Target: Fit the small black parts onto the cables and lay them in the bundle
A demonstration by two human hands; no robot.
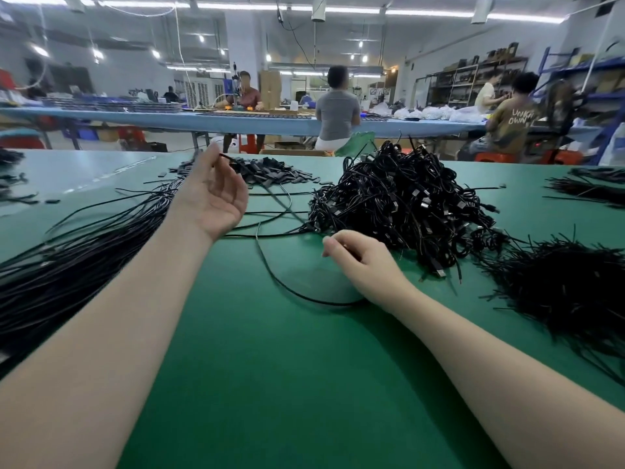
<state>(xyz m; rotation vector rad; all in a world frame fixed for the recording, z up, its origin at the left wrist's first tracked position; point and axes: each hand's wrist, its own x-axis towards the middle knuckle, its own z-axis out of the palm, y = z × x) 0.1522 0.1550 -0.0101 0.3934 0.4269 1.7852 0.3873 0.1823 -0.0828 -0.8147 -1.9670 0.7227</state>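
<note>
Green mat (270, 367): left hand (213, 194), centre-left of frame, pinches a cable end (227, 158) beside the small black parts (270, 172), presumably for fitting. Right hand (362, 262) curls round the cable (287, 289); bundle (67, 265) lies far left.

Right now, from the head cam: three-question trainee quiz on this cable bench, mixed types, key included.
1. True or false: the left hand is over the straight cable bundle.
2. The tangled cable heap lies nearest which hand? A) left B) right C) neither
3. Fill in: the pile of small black parts sits on the ____ table, beyond the left hand.

Key: 1 false, it is raised by the parts pile, a black piece at its fingertips. 2 B, right hand. 3 green.
</note>
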